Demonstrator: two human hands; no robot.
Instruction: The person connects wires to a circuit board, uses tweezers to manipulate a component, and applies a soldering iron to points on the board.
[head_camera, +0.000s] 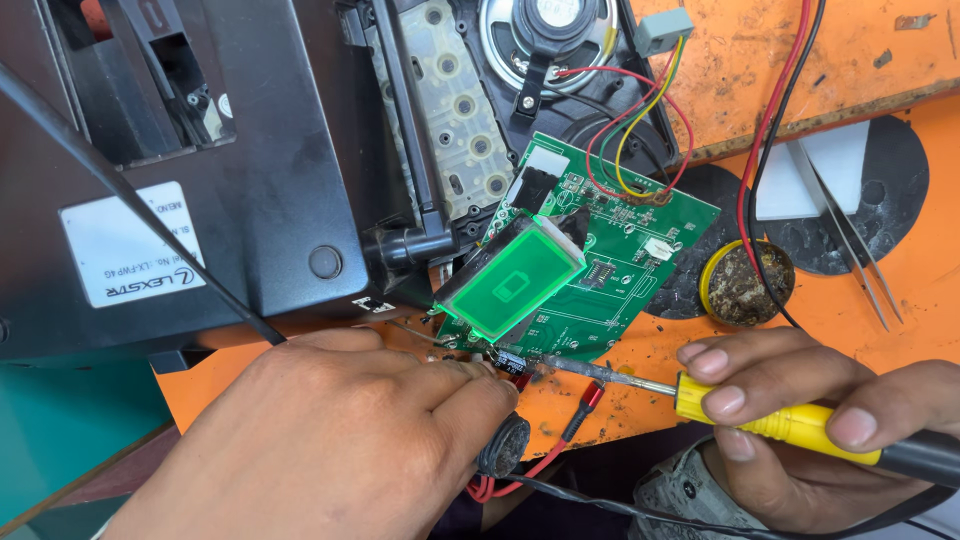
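A green circuit board (610, 270) with a green-lit rectangular display (512, 278) lies tilted on the orange bench, wired by red, yellow and green leads to the black device casing. My right hand (800, 420) grips a yellow-handled soldering iron (770, 420) whose metal tip reaches the board's lower edge near a small black component (512, 362). My left hand (340, 440) rests at the board's lower left corner, fingertips pinched on a thin wire or solder strand beside that component; what lies under the palm is hidden.
The opened black device casing (250, 170) with a speaker (550, 35) and a rubber keypad fills the top left. Metal tweezers (850, 240) and a round tin of brown flux (747, 282) lie at right. Red and black cables cross the bench.
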